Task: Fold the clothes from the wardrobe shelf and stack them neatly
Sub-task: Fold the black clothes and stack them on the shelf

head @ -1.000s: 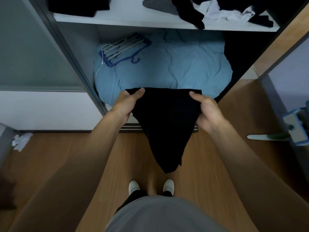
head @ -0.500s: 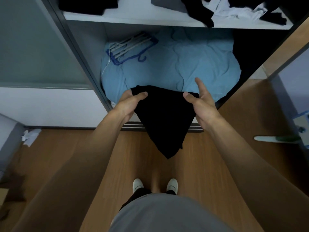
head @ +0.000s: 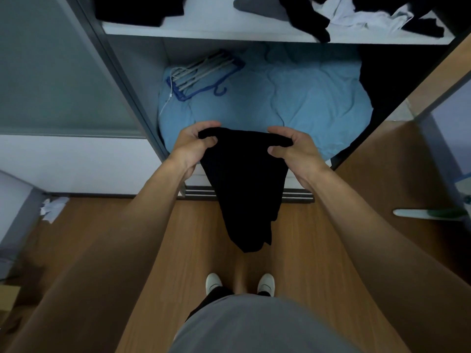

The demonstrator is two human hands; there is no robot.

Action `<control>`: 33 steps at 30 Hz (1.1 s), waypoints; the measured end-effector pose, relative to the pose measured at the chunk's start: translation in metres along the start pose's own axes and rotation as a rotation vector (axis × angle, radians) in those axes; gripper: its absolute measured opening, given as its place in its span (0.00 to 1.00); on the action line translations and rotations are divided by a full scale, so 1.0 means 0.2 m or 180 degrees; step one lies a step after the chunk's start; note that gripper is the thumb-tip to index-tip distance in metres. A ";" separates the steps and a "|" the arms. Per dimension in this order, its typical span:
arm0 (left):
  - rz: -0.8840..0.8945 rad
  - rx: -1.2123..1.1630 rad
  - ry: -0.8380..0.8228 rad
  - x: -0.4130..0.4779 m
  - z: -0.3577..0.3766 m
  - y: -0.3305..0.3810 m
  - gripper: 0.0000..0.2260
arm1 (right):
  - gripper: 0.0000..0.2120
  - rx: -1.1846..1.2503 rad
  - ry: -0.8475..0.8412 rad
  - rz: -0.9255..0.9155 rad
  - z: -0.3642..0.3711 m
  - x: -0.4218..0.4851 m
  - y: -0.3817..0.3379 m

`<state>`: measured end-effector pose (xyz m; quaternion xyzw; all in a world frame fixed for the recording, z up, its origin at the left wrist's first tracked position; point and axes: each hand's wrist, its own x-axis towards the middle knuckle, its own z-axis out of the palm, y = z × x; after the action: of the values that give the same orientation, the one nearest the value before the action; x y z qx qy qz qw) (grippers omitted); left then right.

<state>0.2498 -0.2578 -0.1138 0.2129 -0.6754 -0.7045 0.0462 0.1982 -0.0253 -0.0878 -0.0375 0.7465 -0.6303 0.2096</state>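
The left hand [head: 195,149] and right hand [head: 295,149] each gripped 1 upper corner of the black garment [head: 244,184], fingers curled over its top edge and thumbs pinching from the near side. The garment hung in the air between the 2 grips, its top edge running level from hand to hand. Its long axis ran vertically: below the grips the cloth narrowed to a point aimed down at the floor [head: 178,238], above the shoes [head: 214,282]. Beyond the grips lay blue bedding [head: 293,98] with hangers [head: 201,72] on it. Above the grips, the shelf [head: 229,35] carried loose dark and white clothes [head: 362,19].
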 end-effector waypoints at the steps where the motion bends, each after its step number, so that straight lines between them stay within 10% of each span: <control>1: 0.0057 0.0081 -0.0007 -0.01 0.00 0.00 0.18 | 0.25 -0.0186 -0.0009 -0.0030 0.00 0.00 0.01; 11: 0.0166 0.1599 -0.0298 -0.03 0.06 0.06 0.24 | 0.18 -0.1554 0.0442 -0.0396 0.05 0.03 0.04; 19: 0.0507 0.2558 -0.0106 -0.03 0.08 0.10 0.08 | 0.09 -0.2504 0.0743 -0.0667 -0.06 0.11 0.03; 26: 0.0695 0.1150 0.0246 -0.09 0.01 0.10 0.14 | 0.11 -0.0607 -0.0171 -0.0481 -0.16 0.10 -0.02; 33: -0.0068 -0.0634 -0.0611 -0.14 -0.01 0.02 0.21 | 0.06 0.0797 -0.0569 -0.0537 -0.12 0.04 -0.10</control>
<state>0.2753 -0.2489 -0.1036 0.1460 -0.6012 -0.7856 -0.0052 0.1792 -0.0093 -0.0687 -0.1295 0.6348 -0.7279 0.2245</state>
